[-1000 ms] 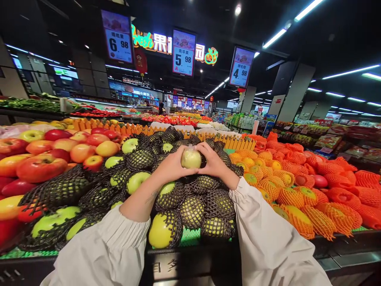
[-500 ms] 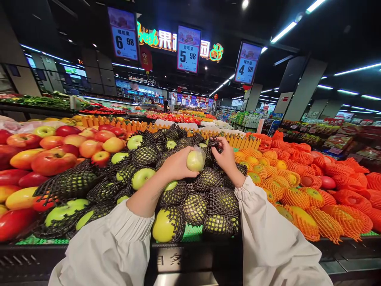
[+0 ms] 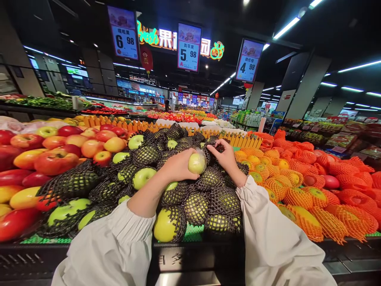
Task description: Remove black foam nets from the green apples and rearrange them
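My left hand (image 3: 180, 165) is closed around a green apple (image 3: 196, 163), with clear plastic film over its far side. The apple is held just above a pile of green apples, most of them in black foam nets (image 3: 196, 207). A little to its right, my right hand (image 3: 223, 159) reaches over the back of the pile. Its thumb and fingers are curved and apart, near the dark netting, and I see nothing held between them.
Red and yellow apples (image 3: 56, 161) fill the left side. Oranges in orange nets (image 3: 302, 198) and fruit in red nets (image 3: 354, 190) lie on the right. A low orange fence (image 3: 247, 141) runs behind. The dark display edge (image 3: 190, 258) is in front.
My right hand has let go of a bit of black net and its fingers have spread slightly. My left hand still holds the apple, in nearly the same place.
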`<state>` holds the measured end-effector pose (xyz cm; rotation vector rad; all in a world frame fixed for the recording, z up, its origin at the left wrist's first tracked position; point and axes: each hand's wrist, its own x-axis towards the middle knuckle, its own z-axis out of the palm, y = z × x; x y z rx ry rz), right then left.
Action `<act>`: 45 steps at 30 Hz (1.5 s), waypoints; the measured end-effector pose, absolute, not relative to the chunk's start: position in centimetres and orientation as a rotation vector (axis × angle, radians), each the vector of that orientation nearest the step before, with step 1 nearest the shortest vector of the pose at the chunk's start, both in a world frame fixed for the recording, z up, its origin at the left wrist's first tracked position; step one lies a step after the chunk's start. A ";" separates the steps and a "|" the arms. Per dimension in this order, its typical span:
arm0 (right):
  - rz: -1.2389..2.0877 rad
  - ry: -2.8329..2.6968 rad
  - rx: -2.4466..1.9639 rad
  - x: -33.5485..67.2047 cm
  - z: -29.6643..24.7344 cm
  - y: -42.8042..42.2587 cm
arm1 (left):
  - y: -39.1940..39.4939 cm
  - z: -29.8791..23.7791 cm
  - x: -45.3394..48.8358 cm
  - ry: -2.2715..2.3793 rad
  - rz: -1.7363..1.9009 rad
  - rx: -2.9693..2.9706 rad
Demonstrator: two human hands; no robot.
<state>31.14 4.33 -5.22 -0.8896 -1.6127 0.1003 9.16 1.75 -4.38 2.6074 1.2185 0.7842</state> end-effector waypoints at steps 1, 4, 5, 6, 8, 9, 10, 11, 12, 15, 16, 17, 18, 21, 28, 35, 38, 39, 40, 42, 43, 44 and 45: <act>0.157 -1.592 -0.879 31.1 -5.2 4.4 | 1.8 -4.4 9.2 1.218 0.783 2.609; 0.276 -1.536 -0.836 31.0 -5.2 4.6 | 1.8 -4.5 9.2 1.207 0.788 2.615; 0.284 -1.522 -0.827 30.9 -5.2 4.6 | 1.8 -4.5 9.2 1.202 0.791 2.616; 0.286 -1.514 -0.826 30.9 -5.2 4.6 | 1.8 -4.5 9.2 1.198 0.796 2.619; 0.306 -1.516 -0.834 30.8 -5.1 4.5 | 1.8 -4.5 9.2 1.195 0.801 2.620; 0.337 -1.535 -0.839 30.8 -5.1 4.4 | 1.8 -4.5 9.2 1.197 0.804 2.618; 0.381 -1.566 -0.845 30.8 -5.2 4.3 | 1.7 -4.5 9.2 1.201 0.812 2.612; 0.435 -1.607 -0.849 30.7 -5.2 4.3 | 1.7 -4.5 9.2 1.207 0.819 2.603; 0.488 -1.641 -0.856 30.7 -5.3 4.4 | 1.6 -4.4 9.2 1.218 0.827 2.590; 0.582 -1.640 -0.893 30.9 -5.7 4.9 | 1.5 -4.3 9.3 1.271 0.838 2.550; 0.579 -1.605 -0.901 31.0 -5.8 5.1 | 1.5 -4.3 9.4 1.282 0.841 2.541; 0.560 -1.568 -0.907 31.1 -5.9 5.3 | 1.5 -4.3 9.4 1.286 0.847 2.534; 0.529 -1.537 -0.912 31.3 -6.0 5.5 | 1.5 -4.3 9.4 1.282 0.857 2.529; 0.406 -1.466 -0.918 31.7 -6.0 5.9 | 1.5 -4.4 9.5 1.281 0.917 2.514; 0.522 -1.432 -0.860 31.6 -5.9 6.2 | 1.2 -4.2 9.6 1.348 1.351 2.346; 0.579 -1.473 -0.871 31.6 -5.7 6.0 | 1.2 -3.9 9.6 1.537 1.377 2.219; 0.638 -1.460 -0.904 31.4 -5.7 5.9 | 1.3 -4.0 9.5 1.521 1.457 2.190; 0.682 -1.457 -0.915 31.3 -5.7 5.8 | 1.4 -4.0 9.5 1.502 1.509 2.172; 0.729 -1.458 -0.923 31.1 -5.8 5.7 | 1.4 -4.1 9.5 1.481 1.565 2.151; 0.790 -1.470 -0.930 30.8 -6.0 5.4 | 1.4 -4.1 9.4 1.439 1.671 2.117; 0.803 -1.476 -0.932 30.7 -6.1 5.4 | 1.4 -4.2 9.4 1.425 1.716 2.101; 0.815 -1.483 -0.929 30.6 -6.1 5.3 | 1.4 -4.2 9.4 1.414 1.753 2.088; 0.827 -1.484 -0.920 30.6 -6.2 5.3 | 1.4 -4.3 9.3 1.401 1.785 2.078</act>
